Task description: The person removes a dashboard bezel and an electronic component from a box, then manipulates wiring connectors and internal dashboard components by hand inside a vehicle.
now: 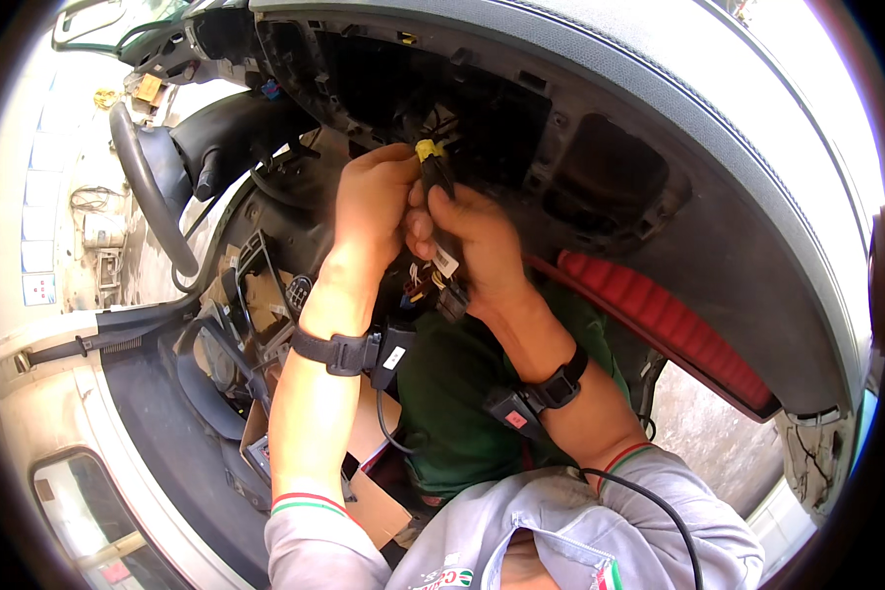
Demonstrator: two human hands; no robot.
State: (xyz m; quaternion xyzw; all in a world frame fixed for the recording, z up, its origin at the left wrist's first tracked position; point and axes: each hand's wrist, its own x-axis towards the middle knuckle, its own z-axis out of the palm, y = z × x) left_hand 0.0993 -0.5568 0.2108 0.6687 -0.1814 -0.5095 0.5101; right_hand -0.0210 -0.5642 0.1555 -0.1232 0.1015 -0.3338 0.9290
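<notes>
My left hand [372, 202] and my right hand [484, 231] meet in front of the dashboard opening. Both are closed round a black wiring harness [437, 177]. Yellow tape [428, 149] wraps its upper end, just beyond my left fingertips. My right thumb presses on the black length below the tape. Under my hands hang loose coloured wires [421, 288], a white label [444, 263] and a dark connector [451, 301]. My fingers hide part of the bundle.
The dashboard [600, 79] arches above, with open cavities behind my hands. A steering wheel [138, 187] stands at the left. Boxes and loose parts [256, 295] lie left of my left forearm. A red ribbed panel [659, 320] is at the right. Cabled straps circle both forearms.
</notes>
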